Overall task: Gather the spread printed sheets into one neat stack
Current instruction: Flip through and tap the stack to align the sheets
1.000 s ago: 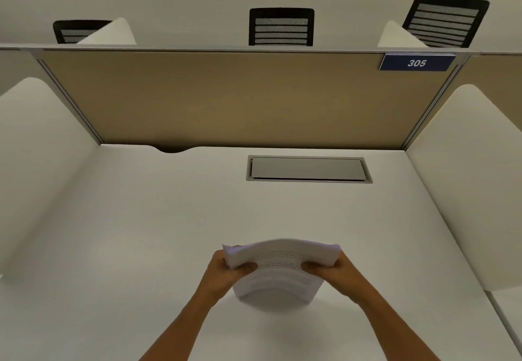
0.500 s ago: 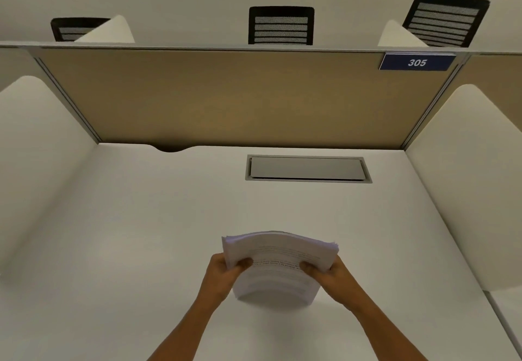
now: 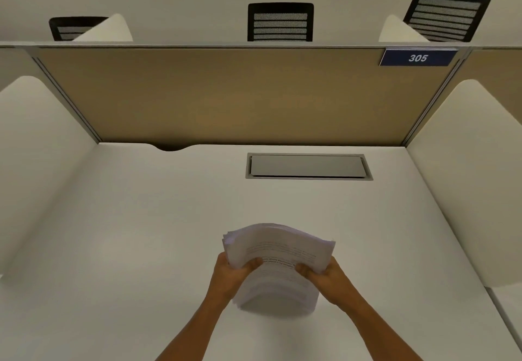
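Note:
A thick stack of printed sheets (image 3: 278, 250) stands on its lower edge on the white desk (image 3: 141, 233), bowed toward me, with lines of text on the facing page. My left hand (image 3: 233, 274) grips the stack's left side, thumb on the front page. My right hand (image 3: 324, 274) grips the right side the same way. The top edges of the sheets are slightly uneven. No loose sheets lie elsewhere on the desk.
A grey cable hatch (image 3: 308, 166) is set into the desk beyond the stack. A tan partition (image 3: 226, 98) with a blue 305 plate (image 3: 417, 57) closes the back. White side dividers (image 3: 36, 163) flank the desk. Black chair backs (image 3: 280, 21) rise behind.
The stack has been lifted and tilted a little higher between my hands, its top edge rising and the pages bowing more.

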Action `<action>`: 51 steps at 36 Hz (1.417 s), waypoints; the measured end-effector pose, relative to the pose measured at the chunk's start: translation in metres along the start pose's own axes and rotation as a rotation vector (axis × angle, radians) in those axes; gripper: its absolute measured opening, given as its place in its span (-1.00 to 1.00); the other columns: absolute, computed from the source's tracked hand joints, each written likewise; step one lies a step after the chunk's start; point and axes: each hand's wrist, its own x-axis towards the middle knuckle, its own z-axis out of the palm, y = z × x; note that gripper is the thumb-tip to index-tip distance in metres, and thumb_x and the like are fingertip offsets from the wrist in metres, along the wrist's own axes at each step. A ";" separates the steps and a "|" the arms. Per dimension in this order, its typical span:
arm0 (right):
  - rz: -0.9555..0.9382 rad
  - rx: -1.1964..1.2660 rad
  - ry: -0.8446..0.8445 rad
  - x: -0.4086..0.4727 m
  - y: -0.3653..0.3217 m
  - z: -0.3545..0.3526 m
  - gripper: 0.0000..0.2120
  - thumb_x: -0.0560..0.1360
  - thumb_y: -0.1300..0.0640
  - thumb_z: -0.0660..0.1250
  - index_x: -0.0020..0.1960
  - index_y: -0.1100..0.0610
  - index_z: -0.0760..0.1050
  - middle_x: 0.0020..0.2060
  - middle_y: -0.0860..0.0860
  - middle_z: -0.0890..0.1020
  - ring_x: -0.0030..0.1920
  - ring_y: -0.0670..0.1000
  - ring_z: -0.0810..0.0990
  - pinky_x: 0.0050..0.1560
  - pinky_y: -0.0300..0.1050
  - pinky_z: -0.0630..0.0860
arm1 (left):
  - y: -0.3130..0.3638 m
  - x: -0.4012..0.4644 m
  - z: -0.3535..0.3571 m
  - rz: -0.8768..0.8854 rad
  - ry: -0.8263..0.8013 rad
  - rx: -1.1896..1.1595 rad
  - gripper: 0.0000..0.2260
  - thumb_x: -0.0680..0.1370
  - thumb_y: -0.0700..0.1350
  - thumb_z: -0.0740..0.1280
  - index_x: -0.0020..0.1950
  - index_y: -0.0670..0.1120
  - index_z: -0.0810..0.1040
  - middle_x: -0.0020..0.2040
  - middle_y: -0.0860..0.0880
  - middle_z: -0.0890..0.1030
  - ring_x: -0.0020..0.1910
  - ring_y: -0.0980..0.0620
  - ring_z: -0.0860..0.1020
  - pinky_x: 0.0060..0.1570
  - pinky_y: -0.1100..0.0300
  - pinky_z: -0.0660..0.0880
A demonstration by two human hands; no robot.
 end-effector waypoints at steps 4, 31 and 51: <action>0.027 0.018 0.000 0.001 0.008 -0.004 -0.71 0.52 0.14 0.44 0.18 -0.14 0.58 0.02 -0.15 0.72 0.07 -0.14 0.67 0.02 -0.20 0.64 | -0.001 -0.002 0.002 -0.016 -0.023 0.001 -0.70 0.20 0.21 0.51 -0.09 0.28 0.66 -0.09 0.09 0.73 -0.08 0.08 0.69 -0.12 0.11 0.65; 0.082 -0.002 0.042 -0.002 0.043 0.000 -0.74 0.53 0.18 0.41 0.20 -0.03 0.59 0.02 -0.07 0.72 0.05 -0.03 0.69 0.07 -0.04 0.67 | -0.032 -0.021 0.018 -0.130 0.045 0.022 -0.82 0.22 0.13 0.49 -0.20 0.23 0.68 -0.19 0.06 0.73 -0.16 0.04 0.69 -0.14 0.09 0.66; 0.021 -0.788 -0.073 0.031 -0.018 -0.026 -0.69 0.59 0.02 0.30 -0.31 0.07 0.48 -0.44 -0.08 0.52 -0.45 -0.10 0.45 -0.39 -0.18 0.29 | 0.013 0.017 -0.031 0.362 0.113 0.376 0.19 0.27 0.03 0.61 0.53 0.22 -0.27 0.57 0.22 -0.22 0.56 0.16 -0.12 0.48 0.11 0.01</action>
